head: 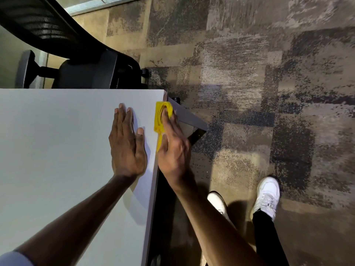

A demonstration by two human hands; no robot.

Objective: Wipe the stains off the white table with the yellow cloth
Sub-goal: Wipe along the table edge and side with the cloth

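The white table (57, 150) fills the left half of the view, with its far right corner near the middle. My left hand (127, 144) lies flat on the tabletop close to the right edge, fingers straight. The yellow cloth (160, 116) is folded over that right edge near the corner, with a strip hanging down the side. My right hand (172, 148) presses the cloth against the edge with straight fingers. No stains show on the visible tabletop.
A black office chair (82, 60) stands just beyond the table's far edge. A dark table leg and foot (190, 120) stick out below the corner. Patterned carpet (269, 93) covers the floor to the right, where my white shoes (267, 196) stand.
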